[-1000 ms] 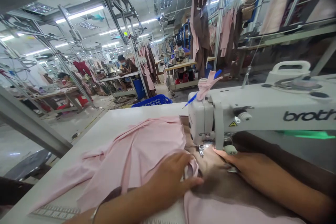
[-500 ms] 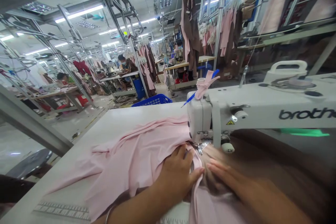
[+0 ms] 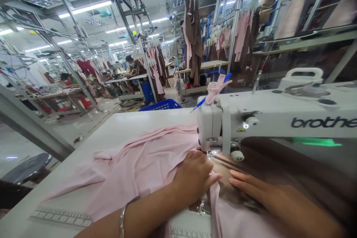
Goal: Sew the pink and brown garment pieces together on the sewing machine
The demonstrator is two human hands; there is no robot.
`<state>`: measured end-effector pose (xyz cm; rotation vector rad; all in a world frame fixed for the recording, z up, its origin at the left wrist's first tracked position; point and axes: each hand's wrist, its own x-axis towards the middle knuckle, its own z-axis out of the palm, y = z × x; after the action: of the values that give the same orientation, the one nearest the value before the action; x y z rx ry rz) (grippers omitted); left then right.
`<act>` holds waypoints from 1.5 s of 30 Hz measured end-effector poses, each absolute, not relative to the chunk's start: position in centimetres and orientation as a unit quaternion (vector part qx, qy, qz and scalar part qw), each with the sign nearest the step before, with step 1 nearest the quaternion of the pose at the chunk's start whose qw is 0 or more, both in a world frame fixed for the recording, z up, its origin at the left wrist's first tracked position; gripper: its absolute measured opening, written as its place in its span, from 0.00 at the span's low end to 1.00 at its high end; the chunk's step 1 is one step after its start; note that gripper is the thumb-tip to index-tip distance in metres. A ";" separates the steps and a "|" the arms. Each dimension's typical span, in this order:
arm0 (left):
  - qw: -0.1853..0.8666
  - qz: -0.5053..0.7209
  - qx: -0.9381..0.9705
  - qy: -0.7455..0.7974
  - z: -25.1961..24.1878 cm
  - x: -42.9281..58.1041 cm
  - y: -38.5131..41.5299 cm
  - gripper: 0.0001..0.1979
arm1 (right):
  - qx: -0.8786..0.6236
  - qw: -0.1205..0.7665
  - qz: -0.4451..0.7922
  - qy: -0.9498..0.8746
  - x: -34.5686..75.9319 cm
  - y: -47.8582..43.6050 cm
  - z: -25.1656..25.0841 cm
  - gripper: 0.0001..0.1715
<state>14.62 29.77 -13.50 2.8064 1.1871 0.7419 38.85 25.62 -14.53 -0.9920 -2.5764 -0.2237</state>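
Note:
A white sewing machine (image 3: pixel 256 119) stands over pink fabric (image 3: pixel 145 160) and brown fabric (image 3: pixel 267 160). My left hand (image 3: pixel 193 173) is just left of the presser foot (image 3: pixel 212 154), its fingers curled over the pink fabric's edge and its thumb pointing right. Under those fingers the fabric is partly hidden. Nearly flat on the brown fabric, right of the foot, lies my right hand (image 3: pixel 259 189), its fingers stretched out. Between the hands a pink edge runs toward me beside the brown cloth.
Printed rulers (image 3: pixel 60 217) lie along the table's front. A blue basket (image 3: pixel 161 105) sits beyond the far edge. A blue stick and pink strips (image 3: pixel 216 88) top the machine head. Garments (image 3: pixel 193 33) hang farther back, and a person (image 3: pixel 131 65) sits at another table.
My left fingers, spread before, have curled in and come closer together near the foot. My right hand has shifted slightly right, away from the left thumb. The brown cloth between the hands looks flatter.

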 end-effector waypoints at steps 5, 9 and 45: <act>0.076 0.253 0.864 0.428 -13.4 14.7 29.8 0.11 | -0.348 0.266 0.002 -0.899 35.1 26.9 -13.3 0.36; 0.126 0.255 0.856 0.432 -13.4 14.2 29.1 0.14 | -0.322 0.302 -0.008 -0.897 34.6 27.9 -14.7 0.38; 0.009 0.135 0.956 0.261 -12.0 12.3 31.9 0.09 | -0.364 0.249 -0.019 -0.897 34.3 26.9 -12.7 0.18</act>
<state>12.33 31.86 -12.04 2.9865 0.8158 0.4218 34.28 26.91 -12.72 -0.9916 -2.4445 -0.0515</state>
